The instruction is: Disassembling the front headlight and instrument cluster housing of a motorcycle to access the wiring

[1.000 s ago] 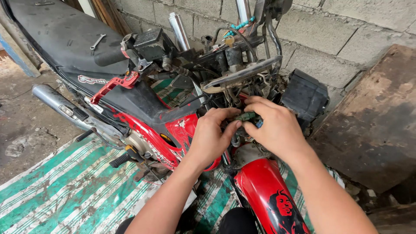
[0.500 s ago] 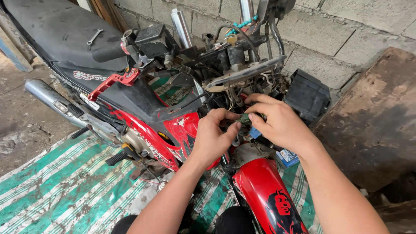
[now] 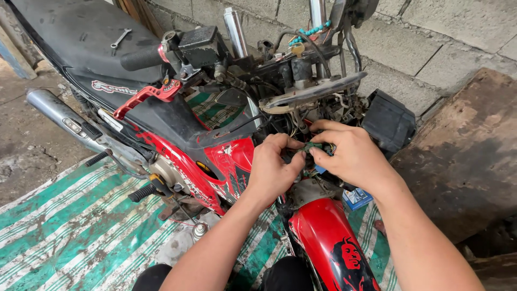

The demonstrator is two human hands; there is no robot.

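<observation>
Here both hands — left [image 3: 273, 171], right [image 3: 353, 157] — have a grip pinched on a small green connector [image 3: 311, 146] among the wires [image 3: 293, 123] above the red fender [image 3: 328, 240]; a hard tug could snap its thin leads.

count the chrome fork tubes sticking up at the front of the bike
2: left fork tube beside the black box on the handlebar, right fork tube behind the teal cable. Their lower ends are hidden.
</observation>
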